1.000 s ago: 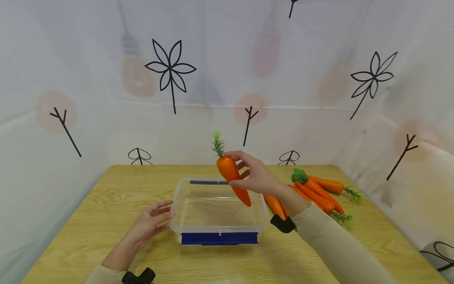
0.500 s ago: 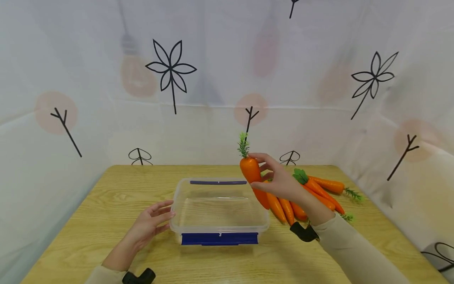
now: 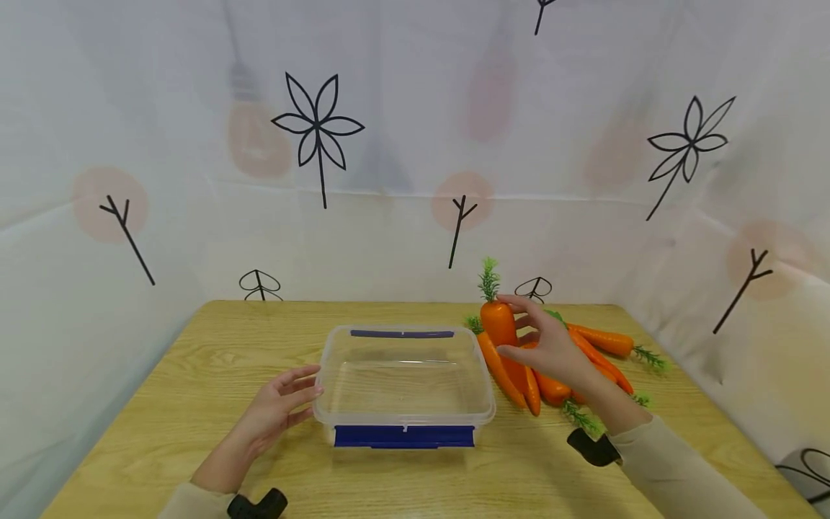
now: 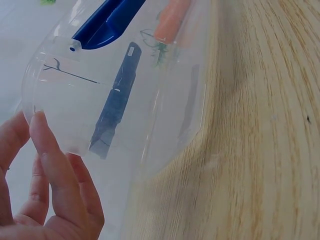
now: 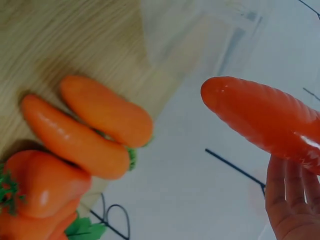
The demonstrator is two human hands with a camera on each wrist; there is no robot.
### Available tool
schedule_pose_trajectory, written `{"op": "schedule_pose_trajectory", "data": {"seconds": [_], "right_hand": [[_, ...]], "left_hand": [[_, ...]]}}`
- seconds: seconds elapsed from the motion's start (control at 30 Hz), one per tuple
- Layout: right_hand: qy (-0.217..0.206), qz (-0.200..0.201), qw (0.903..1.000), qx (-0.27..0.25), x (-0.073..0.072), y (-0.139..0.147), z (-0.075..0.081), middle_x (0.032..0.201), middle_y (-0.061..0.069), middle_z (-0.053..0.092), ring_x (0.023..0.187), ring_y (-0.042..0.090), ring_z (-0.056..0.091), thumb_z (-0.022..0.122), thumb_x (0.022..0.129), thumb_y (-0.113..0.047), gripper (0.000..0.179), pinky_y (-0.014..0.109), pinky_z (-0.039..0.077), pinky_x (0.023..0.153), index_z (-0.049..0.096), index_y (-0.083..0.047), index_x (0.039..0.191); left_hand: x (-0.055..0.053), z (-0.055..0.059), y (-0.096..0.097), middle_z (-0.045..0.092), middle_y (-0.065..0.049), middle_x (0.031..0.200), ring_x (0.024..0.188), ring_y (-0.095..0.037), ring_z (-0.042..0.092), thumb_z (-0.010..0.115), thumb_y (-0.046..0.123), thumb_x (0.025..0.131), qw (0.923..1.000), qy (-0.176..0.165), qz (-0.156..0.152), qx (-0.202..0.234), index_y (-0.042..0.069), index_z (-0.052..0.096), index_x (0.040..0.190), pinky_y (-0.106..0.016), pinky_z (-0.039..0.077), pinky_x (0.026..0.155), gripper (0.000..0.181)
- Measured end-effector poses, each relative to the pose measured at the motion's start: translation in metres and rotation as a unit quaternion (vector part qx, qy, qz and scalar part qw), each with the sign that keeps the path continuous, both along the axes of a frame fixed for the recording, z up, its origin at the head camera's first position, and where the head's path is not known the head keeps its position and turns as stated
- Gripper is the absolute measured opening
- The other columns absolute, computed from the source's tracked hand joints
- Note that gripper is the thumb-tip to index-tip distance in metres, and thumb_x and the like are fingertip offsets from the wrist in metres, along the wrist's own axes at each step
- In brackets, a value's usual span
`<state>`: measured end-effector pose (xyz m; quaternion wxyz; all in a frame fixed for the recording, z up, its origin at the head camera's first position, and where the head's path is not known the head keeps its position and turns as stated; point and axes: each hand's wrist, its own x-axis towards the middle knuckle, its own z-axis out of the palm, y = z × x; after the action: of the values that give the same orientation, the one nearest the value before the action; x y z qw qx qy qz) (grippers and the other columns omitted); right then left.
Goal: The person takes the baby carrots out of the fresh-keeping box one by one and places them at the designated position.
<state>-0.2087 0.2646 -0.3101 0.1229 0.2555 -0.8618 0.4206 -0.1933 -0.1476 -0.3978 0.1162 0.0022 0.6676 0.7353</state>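
My right hand (image 3: 547, 349) holds an orange toy carrot (image 3: 498, 323) with a green sprig top, its tip pointing down, above the pile to the right of the container. In the right wrist view the carrot (image 5: 265, 117) hangs in front of the fingers. My left hand (image 3: 275, 407) touches the left rim of a clear plastic container (image 3: 402, 418) with blue clips; in the left wrist view the fingertips lie against its corner (image 4: 37, 100). The container stands lidless on the table. Several carrots (image 3: 498, 375) lie close to its right side, partly hidden by the right hand.
More carrots (image 3: 603, 340) with green tops lie at the right of the wooden table (image 3: 214, 346). White cloth (image 3: 389, 238) with printed drawings hangs behind the table and at both sides.
My right hand has moved right and slightly down with the carrot, from above the container to above the pile. The left hand and container have stayed in place.
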Motion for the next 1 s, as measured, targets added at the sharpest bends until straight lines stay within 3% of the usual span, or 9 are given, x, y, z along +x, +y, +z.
{"op": "schedule_pose_trajectory", "data": {"seconds": [0.2,0.53,0.77,0.9,1.0], "right_hand": [[0.008,-0.026,0.9995,0.019,0.003,0.021,-0.011,0.124,0.013,0.045,0.096,0.026,0.054,0.074,0.079,-0.007,0.072,0.028,0.051,0.075,0.039,-0.017,0.141],[0.023,-0.085,0.9948,0.052,0.009,0.058,-0.018,0.123,0.019,0.047,0.092,0.025,0.053,0.075,0.079,-0.008,0.070,0.026,0.051,0.069,0.040,-0.009,0.139],[0.032,-0.102,0.9925,0.059,0.009,0.085,-0.027,0.123,0.024,0.048,0.094,0.008,0.052,0.074,0.079,-0.003,0.067,0.020,0.049,0.071,0.039,-0.005,0.137],[0.042,-0.121,0.9889,0.075,0.008,0.099,-0.032,0.120,0.025,0.051,0.094,0.011,0.052,0.076,0.077,-0.002,0.064,0.021,0.049,0.069,0.042,-0.002,0.132],[0.048,-0.124,0.9879,0.079,0.004,0.112,-0.036,0.118,0.026,0.051,0.093,0.005,0.050,0.076,0.075,0.001,0.063,0.020,0.048,0.068,0.043,0.000,0.129]], "left_hand": [[0.002,0.001,0.000,0.040,-0.019,0.132,0.098,-0.015,0.057,0.063,0.011,0.090,1.0000,0.002,-0.002,0.003,0.000,0.041,0.137,-0.025,0.052,0.075,0.053],[0.001,-0.001,0.001,0.041,-0.019,0.132,0.098,-0.016,0.057,0.064,0.012,0.089,1.0000,0.003,0.004,0.004,0.000,0.043,0.135,-0.026,0.052,0.075,0.052],[0.001,-0.003,0.002,0.040,-0.019,0.132,0.097,-0.016,0.056,0.064,0.012,0.089,1.0000,0.003,0.004,0.006,0.000,0.042,0.135,-0.025,0.052,0.074,0.052],[0.000,-0.003,0.002,0.041,-0.019,0.131,0.096,-0.017,0.056,0.064,0.011,0.089,0.9999,0.004,0.006,0.009,0.000,0.042,0.135,-0.025,0.052,0.075,0.052],[0.000,-0.001,0.002,0.042,-0.020,0.131,0.097,-0.018,0.056,0.063,0.010,0.090,0.9999,0.004,0.010,0.010,-0.001,0.042,0.135,-0.025,0.052,0.075,0.051]]}}
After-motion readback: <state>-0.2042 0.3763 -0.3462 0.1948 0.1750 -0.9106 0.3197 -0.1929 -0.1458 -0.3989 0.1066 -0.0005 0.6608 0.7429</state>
